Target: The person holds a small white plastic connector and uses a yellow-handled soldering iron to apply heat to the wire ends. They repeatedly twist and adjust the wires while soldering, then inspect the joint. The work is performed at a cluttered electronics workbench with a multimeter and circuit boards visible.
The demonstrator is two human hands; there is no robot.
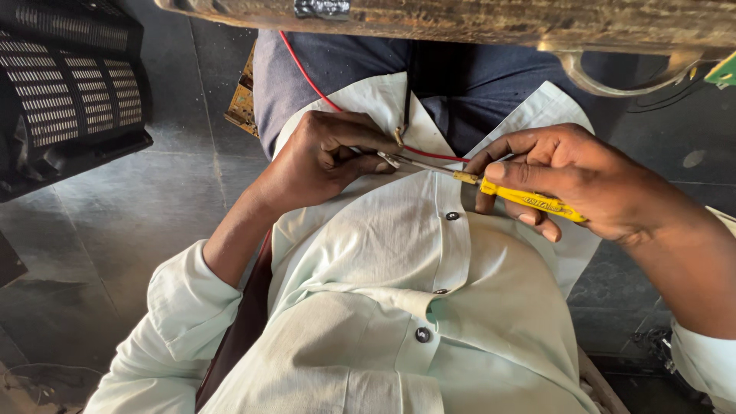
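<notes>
Head view, looking straight down over the person's lap: a small metal part point(389, 159) is pinched at the fingertips of the left hand point(326, 157), just above the front of a pale green shirt point(399, 253). The part is tiny and mostly hidden by the fingers, so its kind cannot be told. The left fingers are curled tight around it, thumb pressed to forefinger.

The thin metal shaft of a yellow-handled screwdriver point(529, 201) meets that part at its tip. The right hand point(583, 184) grips the yellow handle — thumb on top, fingers folded beneath — with the tool lying almost level, pointing toward the left hand.

A red wire point(307, 77) runs from the upper edge down across dark blue trousers point(460, 73) to the left hand, and carries on as a short red stretch below the screwdriver shaft. Beside the left thigh, a corner of a brownish circuit board point(242, 100) shows. A worn wooden edge point(475, 19) crosses the top of the picture. At upper left sits a black grille-faced casing point(69, 92) on the grey floor point(138, 222).
</notes>
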